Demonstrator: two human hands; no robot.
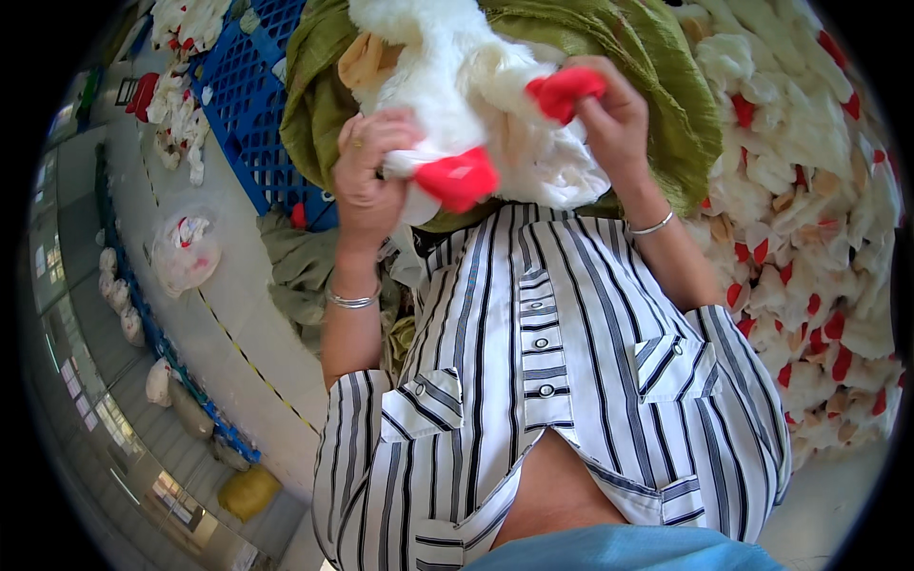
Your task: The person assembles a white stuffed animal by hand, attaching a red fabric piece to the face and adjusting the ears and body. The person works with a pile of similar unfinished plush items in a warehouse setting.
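A white plush toy piece [443, 71] with red fabric ends lies over a green woven sack [676, 86] in front of me. My left hand [373, 171] is closed on its white part, beside one red end [459, 179]. My right hand [614, 119] pinches the other red end [564, 93] between thumb and fingers. The two ends are held apart, the right one higher. A tan patch [364, 62] shows at the plush's left edge. White fluffy fabric also hangs between my hands, and I cannot tell if it is one piece.
A large heap of white and red plush pieces [800, 200] rises on the right. Blue plastic pallets [248, 105] stand at the far left. Grey-green cloth [300, 262] lies by my left forearm. On the floor are a clear bag [186, 255] and a yellow sack [249, 492].
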